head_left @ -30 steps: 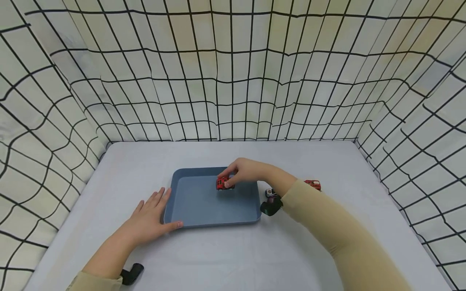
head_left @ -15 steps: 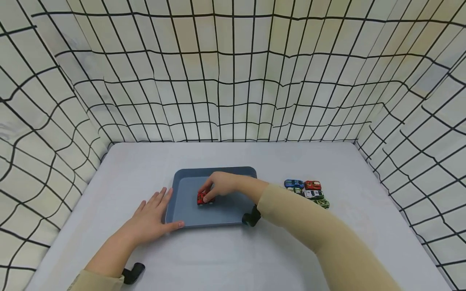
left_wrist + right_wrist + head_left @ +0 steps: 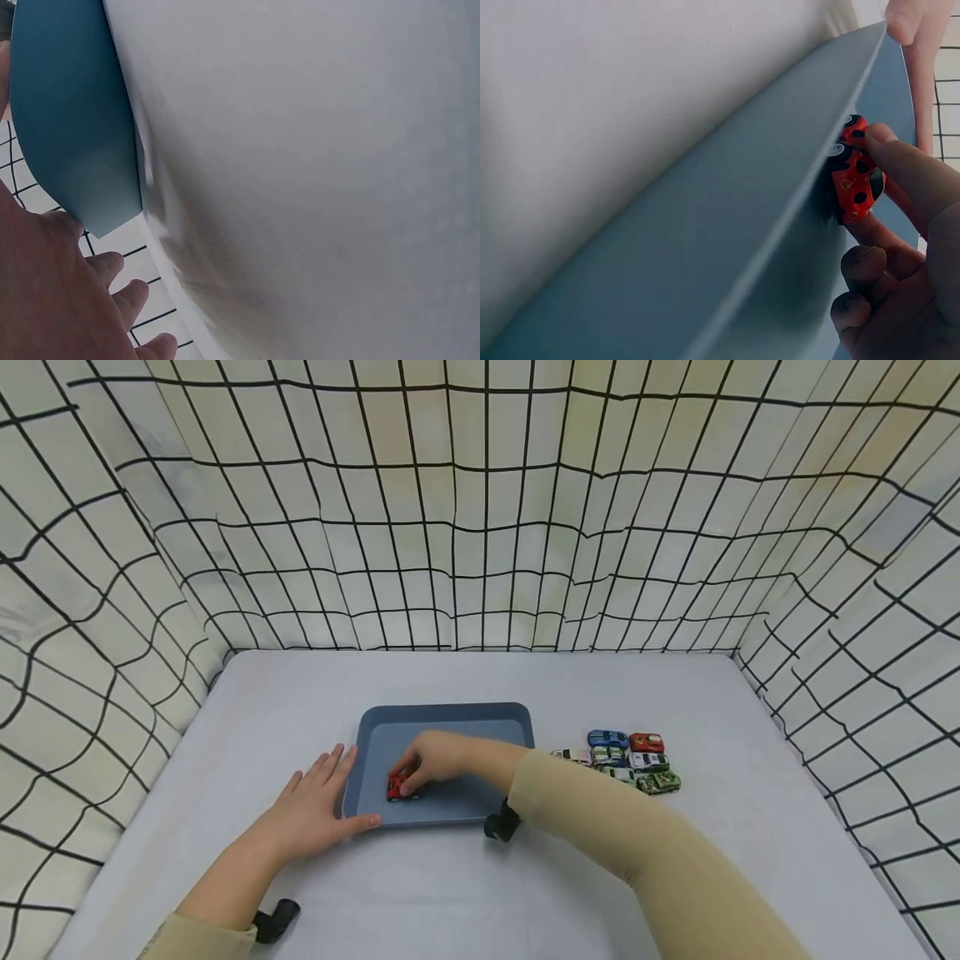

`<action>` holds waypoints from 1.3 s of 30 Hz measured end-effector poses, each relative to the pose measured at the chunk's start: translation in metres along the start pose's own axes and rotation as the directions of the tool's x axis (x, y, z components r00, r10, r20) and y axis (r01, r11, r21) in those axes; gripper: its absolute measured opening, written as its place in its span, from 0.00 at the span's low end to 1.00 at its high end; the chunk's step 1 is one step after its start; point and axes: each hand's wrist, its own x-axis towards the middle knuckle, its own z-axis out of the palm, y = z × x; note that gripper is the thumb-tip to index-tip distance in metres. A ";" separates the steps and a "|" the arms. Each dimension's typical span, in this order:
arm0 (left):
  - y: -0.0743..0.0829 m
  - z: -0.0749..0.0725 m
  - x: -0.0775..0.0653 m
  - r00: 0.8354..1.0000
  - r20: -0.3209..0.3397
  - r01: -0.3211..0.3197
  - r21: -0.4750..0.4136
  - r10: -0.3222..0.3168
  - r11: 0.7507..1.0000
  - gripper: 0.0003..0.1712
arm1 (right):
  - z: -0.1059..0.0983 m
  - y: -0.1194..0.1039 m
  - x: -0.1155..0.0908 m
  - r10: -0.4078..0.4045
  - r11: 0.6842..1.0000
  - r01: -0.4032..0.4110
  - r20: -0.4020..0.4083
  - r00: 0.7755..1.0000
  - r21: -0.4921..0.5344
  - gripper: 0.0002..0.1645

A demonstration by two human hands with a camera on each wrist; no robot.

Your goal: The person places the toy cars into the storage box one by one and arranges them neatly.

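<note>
Fingers (image 3: 913, 166) of the right hand (image 3: 438, 754) pinch a red car (image 3: 857, 174) within the tray (image 3: 487, 725), left hand (image 3: 309, 810) spread against its edge.

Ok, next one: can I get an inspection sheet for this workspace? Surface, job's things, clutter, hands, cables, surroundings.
Surface: white tabletop, a blue-grey tray on it.
Job's things: red toy car with black spots, within the tray; whether its wheels touch the tray floor, cannot tell. Other toy cars sit grouped to the right of the tray, partly behind the right sleeve.
Clutter: nothing seen.
Hands: left hand spread at the tray's left side; right hand pinches the red toy car. A black device shows by each wrist.
Cables: nothing seen.
Surroundings: pale backdrop with a black grid on three sides.
</note>
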 end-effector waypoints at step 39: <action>-0.003 0.005 0.005 0.999 -0.014 -0.029 0.005 0.029 1.000 0.71 | -0.020 0.015 -0.024 -0.071 0.992 0.085 -0.148 0.986 0.092 0.27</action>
